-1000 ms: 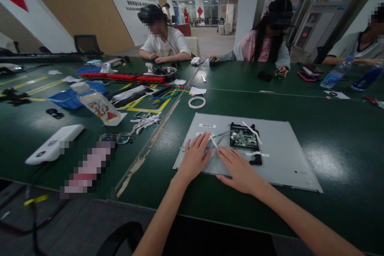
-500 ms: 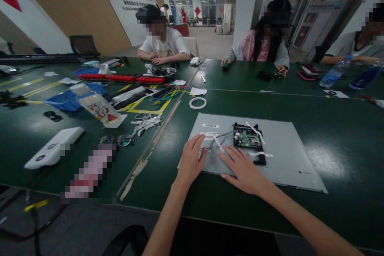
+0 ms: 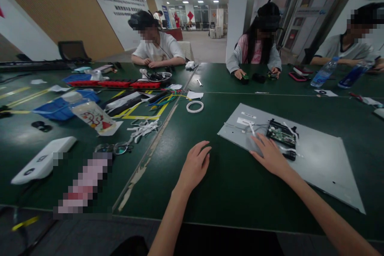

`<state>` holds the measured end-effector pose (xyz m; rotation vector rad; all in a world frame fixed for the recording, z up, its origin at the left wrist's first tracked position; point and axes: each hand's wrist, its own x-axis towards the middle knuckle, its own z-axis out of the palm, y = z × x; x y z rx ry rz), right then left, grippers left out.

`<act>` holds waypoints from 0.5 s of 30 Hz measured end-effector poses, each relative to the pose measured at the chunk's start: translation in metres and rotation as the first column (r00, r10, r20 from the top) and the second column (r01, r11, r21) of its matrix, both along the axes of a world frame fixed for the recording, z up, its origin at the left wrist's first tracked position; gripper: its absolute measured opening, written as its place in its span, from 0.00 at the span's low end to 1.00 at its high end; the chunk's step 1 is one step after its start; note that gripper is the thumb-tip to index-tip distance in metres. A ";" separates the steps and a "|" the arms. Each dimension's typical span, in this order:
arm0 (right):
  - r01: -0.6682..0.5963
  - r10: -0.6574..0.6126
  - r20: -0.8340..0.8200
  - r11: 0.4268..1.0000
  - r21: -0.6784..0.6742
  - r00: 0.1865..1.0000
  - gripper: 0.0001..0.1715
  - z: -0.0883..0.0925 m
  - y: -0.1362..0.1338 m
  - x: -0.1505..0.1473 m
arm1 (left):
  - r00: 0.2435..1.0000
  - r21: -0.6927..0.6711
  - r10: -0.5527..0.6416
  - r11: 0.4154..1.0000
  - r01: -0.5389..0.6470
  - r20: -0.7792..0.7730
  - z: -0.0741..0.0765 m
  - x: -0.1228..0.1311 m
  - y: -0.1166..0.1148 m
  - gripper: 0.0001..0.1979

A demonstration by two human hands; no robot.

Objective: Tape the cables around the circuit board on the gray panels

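Observation:
A flat grey panel [image 3: 321, 160], like the back of a display, lies turned at an angle on the green table to the right. On it sits a green circuit board [image 3: 281, 133] in a black frame, with white tape strips [image 3: 290, 129] and thin grey cables [image 3: 237, 127] around it. My right hand [image 3: 268, 153] rests on the panel's near left part, fingers spread, beside the board. My left hand [image 3: 196, 164] is apart from the panel, over bare table, its fingers slightly curled and holding nothing.
A white tape roll [image 3: 195, 107] lies beyond my left hand. To the left are glasses [image 3: 118, 148], a white device [image 3: 45, 160], tangled white strips [image 3: 145, 129], a plastic pouch [image 3: 94, 116] and blue trays [image 3: 57, 106]. A small wrench [image 3: 199, 83] lies farther off. Several people sit across the table.
The panel has slid right and turned clockwise, with my right hand moving along on it. My left hand has come off the panel. The view has also shifted slightly.

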<state>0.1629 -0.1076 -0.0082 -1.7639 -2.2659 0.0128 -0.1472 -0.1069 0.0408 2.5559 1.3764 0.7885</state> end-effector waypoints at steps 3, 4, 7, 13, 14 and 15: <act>0.129 -0.129 0.040 0.992 0.014 0.991 0.34 -0.010 0.008 0.032 | 0.999 -0.028 -0.022 0.999 0.021 -0.032 0.001 0.000 -0.001 0.16; 0.170 -0.170 0.053 0.985 0.021 0.984 0.34 -0.013 0.010 0.043 | 0.999 -0.038 -0.030 0.999 0.028 -0.043 0.001 0.000 -0.001 0.15; 0.285 -0.287 0.082 0.958 0.044 0.954 0.34 -0.025 0.018 0.078 | 0.996 -0.056 -0.049 0.997 0.045 -0.069 0.001 0.001 -0.001 0.15; 0.499 -0.506 0.100 0.862 0.088 0.857 0.35 -0.043 0.032 0.148 | 0.993 -0.073 -0.069 0.995 0.063 -0.093 0.000 0.000 0.000 0.15; 0.527 -0.535 0.102 0.845 0.096 0.839 0.35 -0.045 0.033 0.160 | 0.993 -0.080 -0.070 0.995 0.063 -0.096 0.000 -0.001 0.000 0.15; 0.552 -0.560 0.103 0.828 0.102 0.822 0.35 -0.046 0.034 0.171 | 0.993 -0.088 -0.073 0.994 0.064 -0.098 0.000 -0.001 0.000 0.15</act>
